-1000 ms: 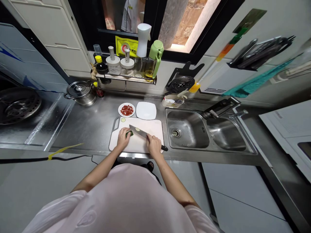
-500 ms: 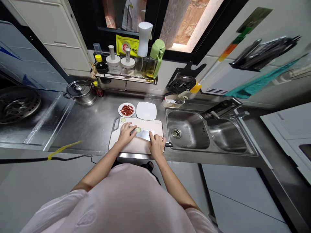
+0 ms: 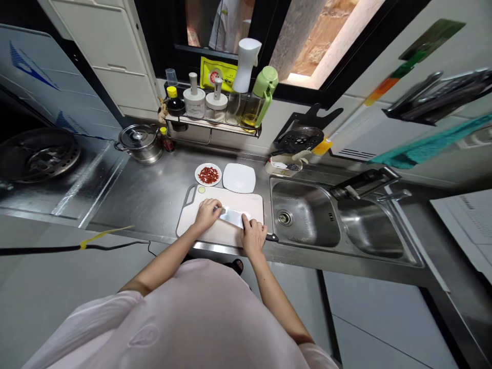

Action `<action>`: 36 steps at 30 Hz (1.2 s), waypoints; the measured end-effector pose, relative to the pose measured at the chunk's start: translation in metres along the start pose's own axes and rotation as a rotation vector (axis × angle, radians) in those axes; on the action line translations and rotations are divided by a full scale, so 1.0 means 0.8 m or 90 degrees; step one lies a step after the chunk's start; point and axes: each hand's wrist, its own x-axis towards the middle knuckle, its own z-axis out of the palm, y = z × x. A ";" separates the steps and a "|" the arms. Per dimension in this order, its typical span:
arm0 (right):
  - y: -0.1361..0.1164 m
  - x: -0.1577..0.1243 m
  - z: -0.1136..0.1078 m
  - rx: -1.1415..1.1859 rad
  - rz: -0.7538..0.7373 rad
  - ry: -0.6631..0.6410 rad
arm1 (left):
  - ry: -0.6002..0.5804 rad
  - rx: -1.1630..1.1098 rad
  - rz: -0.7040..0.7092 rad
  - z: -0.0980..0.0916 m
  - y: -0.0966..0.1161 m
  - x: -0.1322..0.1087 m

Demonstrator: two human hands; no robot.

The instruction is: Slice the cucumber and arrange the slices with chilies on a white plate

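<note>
A white cutting board [image 3: 190,218] lies on the steel counter in front of me. My right hand [image 3: 253,237] is closed round the handle of a cleaver [image 3: 233,217], whose broad blade lies tilted flat over the board. My left hand [image 3: 207,212] rests on the board with its fingertips against the blade's far end, where a pale green slice shows; the fingers are partly curled and whatever lies under them is hidden. One cucumber slice [image 3: 200,189] sits alone at the board's back left corner.
Behind the board stand a small plate of chopped red chili [image 3: 208,175] and an empty white plate [image 3: 239,178]. A double sink [image 3: 305,220] lies to the right, a lidded steel pot [image 3: 140,143] and a stove to the left, a condiment rack [image 3: 215,107] at the wall.
The cleaver went from cutting edge-down beside a green cucumber piece to lying flat on the board. My left hand moved from that piece to the blade's end. The view shifted right.
</note>
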 end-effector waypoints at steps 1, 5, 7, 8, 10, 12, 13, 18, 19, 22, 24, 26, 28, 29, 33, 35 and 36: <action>0.002 0.000 0.002 -0.001 0.011 -0.010 | 0.030 -0.017 -0.045 0.002 -0.008 0.002; 0.014 -0.002 0.009 -0.001 0.048 -0.030 | 0.154 -0.071 -0.274 0.005 -0.061 0.020; 0.020 -0.004 0.013 0.001 0.062 -0.031 | 0.174 -0.066 -0.333 0.006 -0.087 0.033; 0.022 -0.004 0.015 0.001 0.068 -0.032 | 0.173 -0.059 -0.350 0.006 -0.098 0.039; 0.025 -0.005 0.018 0.002 0.078 -0.036 | 0.159 -0.041 -0.359 0.010 -0.112 0.049; 0.025 -0.005 0.020 0.003 0.086 -0.042 | 0.145 -0.011 -0.357 0.014 -0.118 0.058; 0.024 -0.005 0.020 0.005 0.089 -0.046 | 0.137 0.006 -0.357 0.016 -0.119 0.061; 0.020 -0.007 0.019 0.017 0.096 -0.050 | 0.102 0.091 -0.376 0.021 -0.120 0.073; 0.020 -0.008 0.019 0.019 0.097 -0.051 | 0.096 0.102 -0.377 0.021 -0.121 0.075; 0.020 -0.010 0.018 0.019 0.097 -0.057 | 0.086 0.122 -0.361 0.020 -0.123 0.077; 0.021 -0.010 0.018 0.019 0.097 -0.055 | 0.090 0.131 -0.341 0.019 -0.123 0.078; 0.021 -0.010 0.017 0.022 0.097 -0.054 | 0.095 0.145 -0.316 0.018 -0.123 0.077; 0.021 -0.010 0.016 0.024 0.100 -0.057 | 0.096 0.158 -0.295 0.018 -0.122 0.076; 0.020 -0.010 0.015 0.025 0.101 -0.059 | 0.096 0.165 -0.289 0.018 -0.121 0.076; 0.019 -0.009 0.016 0.034 0.102 -0.054 | 0.094 0.181 -0.277 0.019 -0.122 0.074; 0.019 -0.009 0.017 0.041 0.102 -0.050 | 0.092 0.183 -0.274 0.021 -0.124 0.074; 0.019 -0.009 0.018 0.043 0.102 -0.049 | 0.091 0.182 -0.274 0.021 -0.124 0.074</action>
